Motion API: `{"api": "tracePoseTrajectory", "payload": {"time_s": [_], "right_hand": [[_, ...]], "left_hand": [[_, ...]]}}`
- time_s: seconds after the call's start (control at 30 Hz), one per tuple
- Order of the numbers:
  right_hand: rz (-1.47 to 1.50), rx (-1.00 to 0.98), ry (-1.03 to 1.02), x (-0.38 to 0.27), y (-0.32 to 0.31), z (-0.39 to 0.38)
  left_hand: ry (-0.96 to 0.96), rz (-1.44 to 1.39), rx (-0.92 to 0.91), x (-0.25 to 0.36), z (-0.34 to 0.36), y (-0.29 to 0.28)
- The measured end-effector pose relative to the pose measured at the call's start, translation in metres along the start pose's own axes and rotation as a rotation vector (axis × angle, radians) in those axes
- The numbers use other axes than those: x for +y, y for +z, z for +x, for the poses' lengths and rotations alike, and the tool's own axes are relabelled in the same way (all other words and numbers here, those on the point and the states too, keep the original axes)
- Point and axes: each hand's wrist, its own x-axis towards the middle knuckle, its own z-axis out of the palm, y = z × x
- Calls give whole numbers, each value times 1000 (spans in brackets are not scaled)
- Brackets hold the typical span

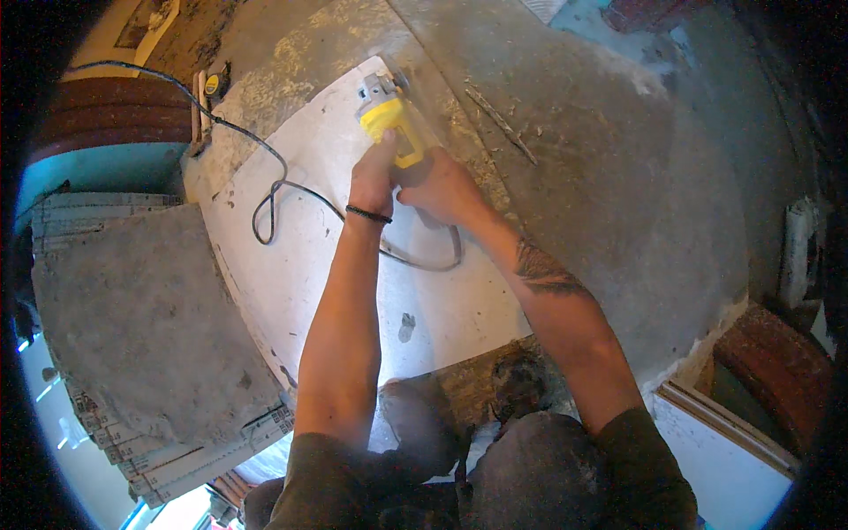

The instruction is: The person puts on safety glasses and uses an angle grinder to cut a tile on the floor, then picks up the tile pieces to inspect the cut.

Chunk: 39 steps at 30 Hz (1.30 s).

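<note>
Yellow angle grinder (382, 117) sits at the far right edge of the white slab (291, 291); can't tell if it's touching. Left to right: stack of flat cartons (208, 452) with dusty grey top beside the slab, tape measure (213, 84) beyond, black cord (276, 187) looping across the slab. Left hand (374, 181) clamped round the yellow body, bracelet (368, 215) on wrist. Right hand (439, 187) wrapped on the grinder's rear, fingers partly hidden. Splintered wood strip (500, 124) lies on the concrete floor (636, 212).
</note>
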Motion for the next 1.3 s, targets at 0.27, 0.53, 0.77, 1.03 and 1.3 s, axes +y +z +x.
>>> {"api": "tracePoseTrajectory", "payload": {"time_s": [0.27, 0.53, 0.77, 1.03, 1.3], "right_hand": [[-8, 7, 8, 5, 4, 4], [38, 20, -19, 5, 0, -1], [57, -1, -7, 3, 1, -5], [34, -13, 11, 1, 0, -4], [37, 4, -2, 4, 0, -8]], "left_hand": [[32, 27, 16, -3, 3, -2], [40, -40, 9, 2, -9, 10], [45, -10, 11, -2, -7, 4], [74, 54, 15, -6, -1, -1], [76, 81, 30, -4, -9, 2]]}}
